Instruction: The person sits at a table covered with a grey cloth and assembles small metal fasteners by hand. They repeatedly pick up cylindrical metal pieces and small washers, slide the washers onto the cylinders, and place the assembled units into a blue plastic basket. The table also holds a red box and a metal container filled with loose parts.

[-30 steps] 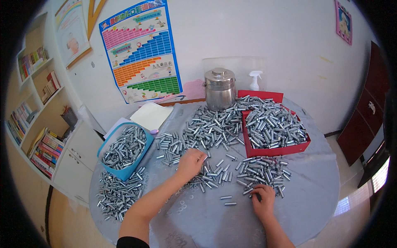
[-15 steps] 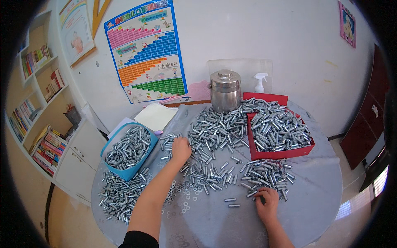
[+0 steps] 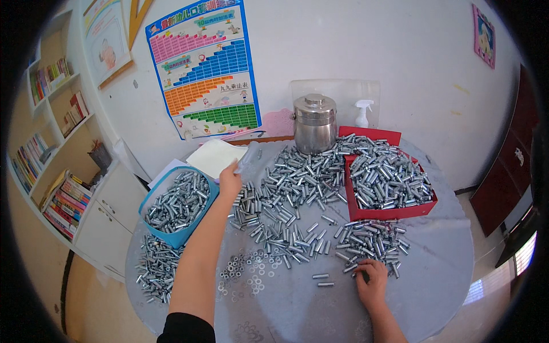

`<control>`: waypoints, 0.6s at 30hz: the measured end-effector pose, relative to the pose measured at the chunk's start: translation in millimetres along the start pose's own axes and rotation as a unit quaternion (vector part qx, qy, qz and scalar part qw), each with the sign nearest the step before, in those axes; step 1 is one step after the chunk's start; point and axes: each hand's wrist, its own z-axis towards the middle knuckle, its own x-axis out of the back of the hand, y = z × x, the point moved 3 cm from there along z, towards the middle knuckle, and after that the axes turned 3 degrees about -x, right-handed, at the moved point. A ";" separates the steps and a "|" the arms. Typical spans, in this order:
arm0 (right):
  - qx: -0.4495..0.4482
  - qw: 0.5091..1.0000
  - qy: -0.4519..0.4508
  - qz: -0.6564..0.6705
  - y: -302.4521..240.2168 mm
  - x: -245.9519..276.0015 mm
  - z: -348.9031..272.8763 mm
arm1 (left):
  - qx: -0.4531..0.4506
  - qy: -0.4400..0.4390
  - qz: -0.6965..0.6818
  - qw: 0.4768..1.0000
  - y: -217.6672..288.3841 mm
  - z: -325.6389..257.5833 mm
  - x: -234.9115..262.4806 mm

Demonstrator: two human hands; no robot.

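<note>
My left hand (image 3: 230, 182) reaches over the far left of the table, fingers closed at the edge of a pale, see-through plastic piece (image 3: 248, 161) that stands up from the cloth. Beneath and beside that arm are silvery metal sleeves (image 3: 291, 237) in loose heaps. My right hand (image 3: 372, 281) rests at the near edge of a smaller heap of sleeves (image 3: 372, 243), thumb and fingers curled together; what they pinch, if anything, is hidden. Two single sleeves (image 3: 323, 280) lie left of it. Small metal washers (image 3: 254, 268) are scattered between my arms.
A blue bin (image 3: 183, 234) full of sleeves stands at left, more sleeves below it. At right a red box (image 3: 394, 214) is heaped with sleeves. Behind stand a steel canister (image 3: 314, 123) and a white spray bottle (image 3: 362, 114). White paper (image 3: 214, 155) lies at the back left.
My left hand has moved from the sleeves away from me and slightly left, to the plastic piece, which now stands raised. My right hand has stayed nearly still.
</note>
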 end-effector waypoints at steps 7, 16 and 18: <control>-0.005 1.000 0.009 -0.002 -0.5 1.6 0.1 | -0.035 -0.153 0.079 0.984 10.5 -37.5 -44.8; -0.007 1.000 0.004 0.003 -0.7 -0.7 0.1 | -0.093 -0.212 0.087 0.969 54.0 -92.2 -22.8; -0.009 1.000 0.006 0.008 -0.1 -0.9 -0.1 | -0.101 -0.247 0.049 0.962 71.7 -103.1 -6.6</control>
